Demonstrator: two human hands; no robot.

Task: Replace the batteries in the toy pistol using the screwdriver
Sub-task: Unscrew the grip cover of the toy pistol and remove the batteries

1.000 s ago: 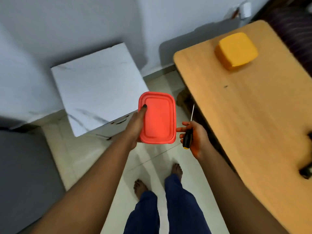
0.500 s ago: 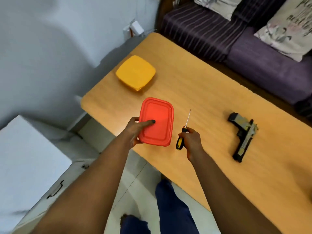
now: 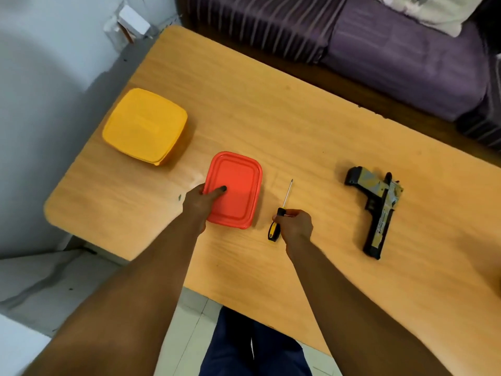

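Note:
The toy pistol (image 3: 376, 210), black with a camouflage slide, lies flat on the wooden table (image 3: 284, 118) at the right, grip pointing toward me. My right hand (image 3: 295, 223) grips the yellow-and-black handle of the screwdriver (image 3: 280, 213), whose thin shaft points away from me, a short way left of the pistol. My left hand (image 3: 199, 203) holds the red lidded box (image 3: 234, 188) by its left edge, thumb on the lid, the box low over or on the table.
A yellow lidded box (image 3: 145, 126) sits near the table's far left corner. A purple striped sofa (image 3: 379, 42) with a cushion runs behind the table. The grey wall and a white socket (image 3: 134, 19) are at the left. My legs show below the table's near edge.
The view swung from the floor and white cabinet onto the table. Both hands carried the red box and the screwdriver over the tabletop and lowered them; the pistol came into sight.

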